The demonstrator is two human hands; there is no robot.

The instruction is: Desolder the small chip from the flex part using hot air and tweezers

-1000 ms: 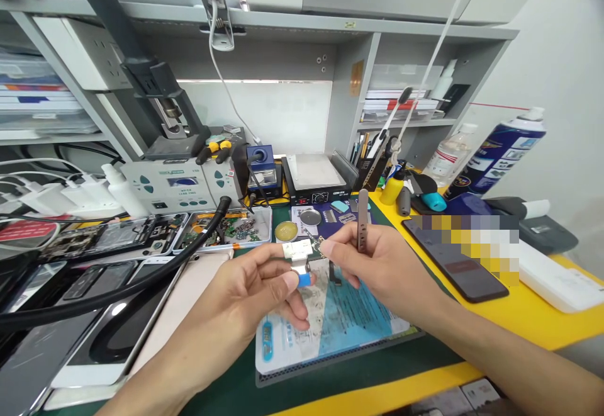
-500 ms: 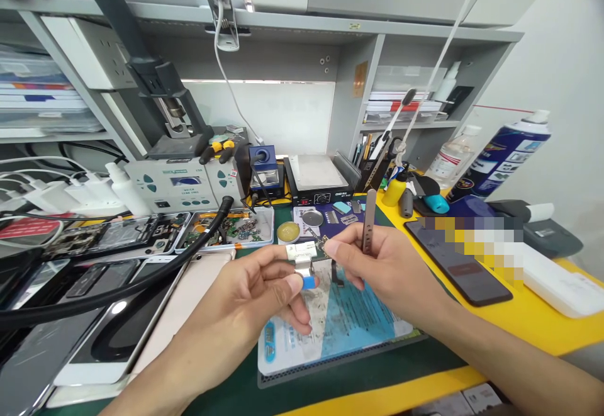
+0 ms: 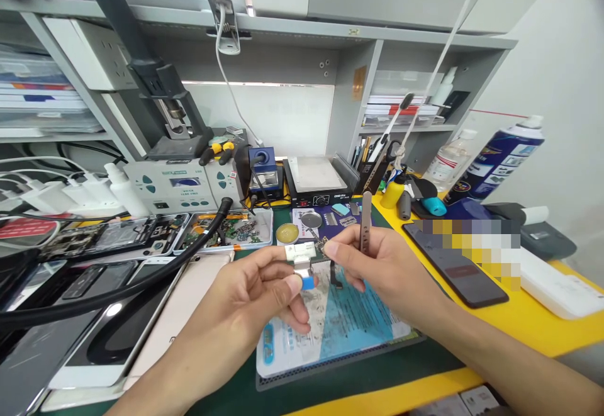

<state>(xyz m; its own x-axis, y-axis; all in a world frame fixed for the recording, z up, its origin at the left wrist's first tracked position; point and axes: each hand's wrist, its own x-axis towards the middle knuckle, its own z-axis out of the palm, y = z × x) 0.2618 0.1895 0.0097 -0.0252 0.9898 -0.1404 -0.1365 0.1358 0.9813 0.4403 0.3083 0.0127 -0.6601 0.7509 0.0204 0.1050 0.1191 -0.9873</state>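
My left hand (image 3: 255, 296) is closed on a small white connector piece (image 3: 302, 252) with a shiny metal part and a blue tab (image 3: 307, 283), gripped between thumb and fingers. Close beside it, my right hand (image 3: 372, 258) pinches a small circuit board (image 3: 321, 246) between thumb and index finger. A dark flex strip (image 3: 335, 274) hangs below that hand. Metal tweezers (image 3: 365, 221) are tucked in the right hand, pointing upward. The board's edge lies right by the white piece; I cannot tell whether they touch. Under both hands is a stained blue-and-white work pad (image 3: 349, 328).
Phones (image 3: 123, 321) lie on the left, with a black hose (image 3: 155, 287) across them. Behind are a parts tray (image 3: 245, 227), a yellow paste tin (image 3: 287, 233), a heating plate (image 3: 317, 174) and a rework station (image 3: 184, 183). A black phone (image 3: 457, 265) lies right.
The metal part between the white end and blue tab shows a little more. Both hands stay almost in place, and the view has shifted slightly.
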